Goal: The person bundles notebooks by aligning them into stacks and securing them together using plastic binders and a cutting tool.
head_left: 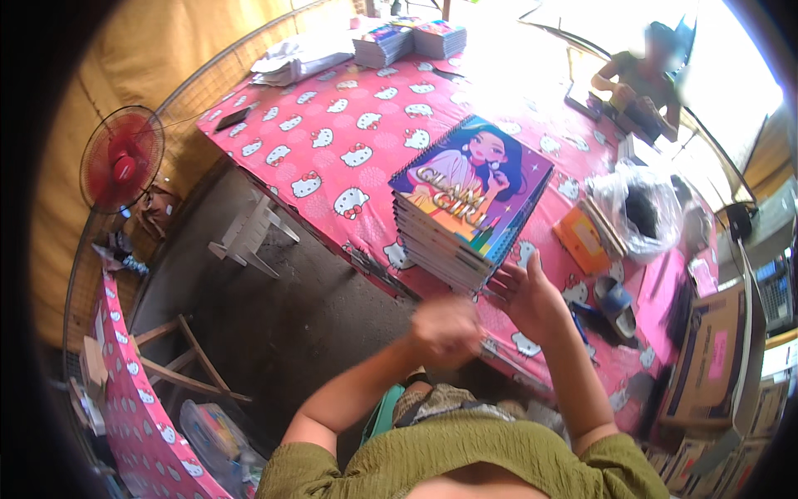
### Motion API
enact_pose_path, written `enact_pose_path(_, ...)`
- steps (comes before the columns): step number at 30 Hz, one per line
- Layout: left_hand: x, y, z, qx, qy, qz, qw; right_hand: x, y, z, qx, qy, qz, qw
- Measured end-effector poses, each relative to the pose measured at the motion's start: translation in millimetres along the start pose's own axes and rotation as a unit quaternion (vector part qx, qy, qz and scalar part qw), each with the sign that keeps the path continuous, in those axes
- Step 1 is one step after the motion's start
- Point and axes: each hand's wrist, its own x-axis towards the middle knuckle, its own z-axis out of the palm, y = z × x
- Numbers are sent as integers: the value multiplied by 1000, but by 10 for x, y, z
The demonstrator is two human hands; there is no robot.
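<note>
A tall stack of spiral-bound notebooks (474, 195) stands near the front edge of the table, the top cover showing a cartoon figure with dark hair on purple. My right hand (530, 298) is at the stack's near right corner, fingers apart and thumb up; whether the fingertips touch the notebooks is hard to see. Just in front of the stack's near side, my left hand (447, 331) is smeared by motion. Its fingers look bent, but I cannot make out whether anything is in them.
A pink patterned cloth covers the table (332, 125). Right of the stack lie an orange packet (583, 241), a clear plastic bag (644, 212) and a blue sandal (615, 303). More notebook stacks (384, 46) stand far back. Another person (648, 79) sits across. A red fan (123, 162) is left.
</note>
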Motion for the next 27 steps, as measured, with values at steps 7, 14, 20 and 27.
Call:
enact_pose_path(7,937,-785,-1075,-133,108,-471,865,153,8,494,-35,75,-4,997)
enact_pose_path(14,1225,-711,-1143,-253,-102,-583,765,123,-310,547,17,57,37,998)
enact_pose_path(20,1423,-460,-1110,-227,-172,-604,744,3,-543,471,-121,78,55,988)
enact_pose_path(27,1227,-794,-1062,-165,-121,-661,722,23,-647,-61,-152,54,56,985)
